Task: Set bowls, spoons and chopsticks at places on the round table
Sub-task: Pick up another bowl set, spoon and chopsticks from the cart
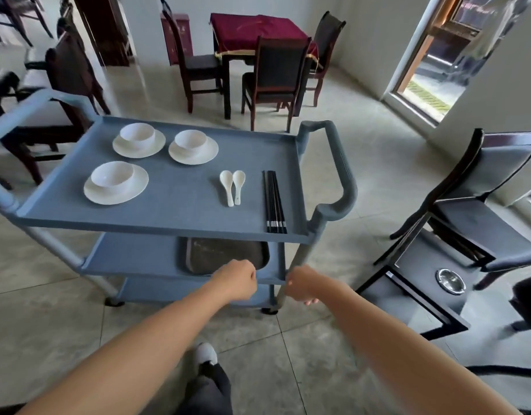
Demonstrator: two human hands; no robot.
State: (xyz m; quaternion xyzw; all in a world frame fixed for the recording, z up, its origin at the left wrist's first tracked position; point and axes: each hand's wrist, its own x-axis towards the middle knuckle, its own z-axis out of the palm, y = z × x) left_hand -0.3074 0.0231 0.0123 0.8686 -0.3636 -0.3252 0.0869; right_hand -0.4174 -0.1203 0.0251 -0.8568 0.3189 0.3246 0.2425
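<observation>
A blue service cart (pixel 183 205) stands in front of me. Its top tray carries three white bowls, each on a white plate: one at the back left (pixel 137 134), one at the back middle (pixel 190 141), one nearer me (pixel 112 174). Two white spoons (pixel 232 187) lie side by side at the middle right. To their right lies a bundle of black chopsticks (pixel 274 202). My left hand (pixel 237 280) is curled into a fist below the top tray and holds nothing. My right hand (pixel 303 287) is also curled, right beside the cart's near right post, with nothing seen in it.
A dark tray (pixel 225 256) lies on the cart's middle shelf. To the right, a dark chair (pixel 480 205) lies stacked on a low black table with a metal ashtray (pixel 450 281). Behind stand a red-clothed square table (pixel 252 28) with chairs, and more chairs (pixel 69 70) at the left.
</observation>
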